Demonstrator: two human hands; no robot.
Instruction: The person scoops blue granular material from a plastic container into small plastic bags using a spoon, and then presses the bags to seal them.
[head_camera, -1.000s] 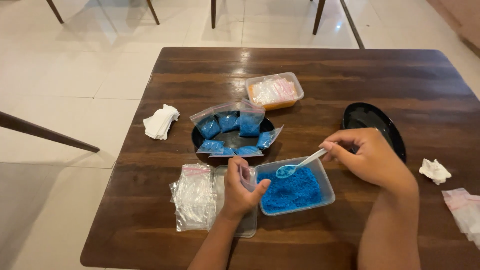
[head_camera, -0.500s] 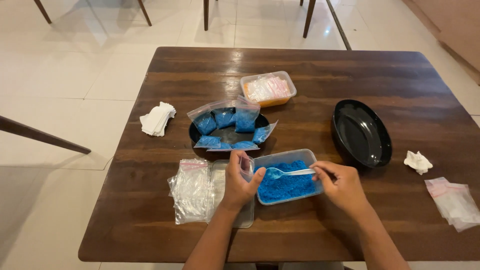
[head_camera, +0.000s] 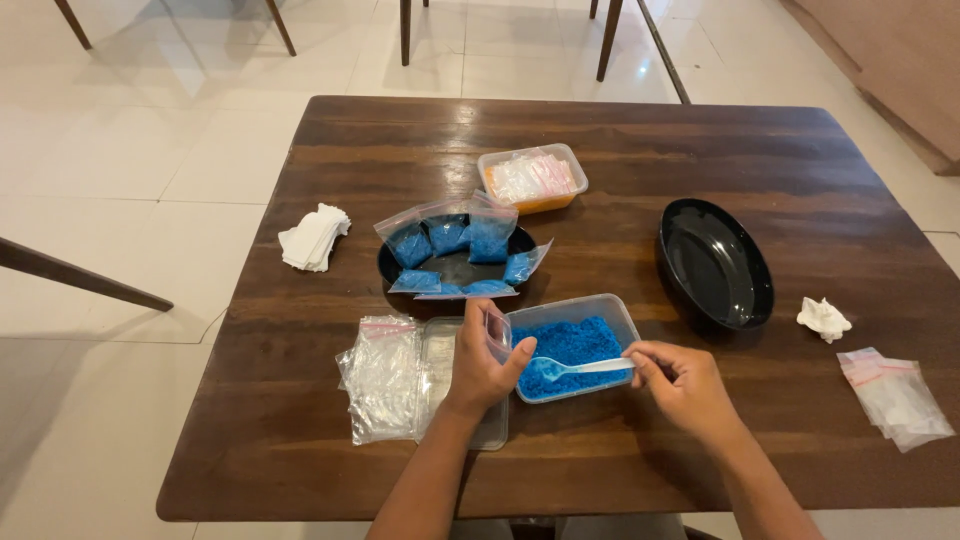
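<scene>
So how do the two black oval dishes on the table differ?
The left black dish holds several small bags of blue grains; the right black dish holds nothing. The left one sits just behind the clear tub of blue grains, the right one off to its side. Both are dark, glossy and oval.

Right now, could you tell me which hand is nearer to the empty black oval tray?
Right. The right hand is just below-left of the black oval tray; the left hand lies beyond the blue-filled container.
</scene>
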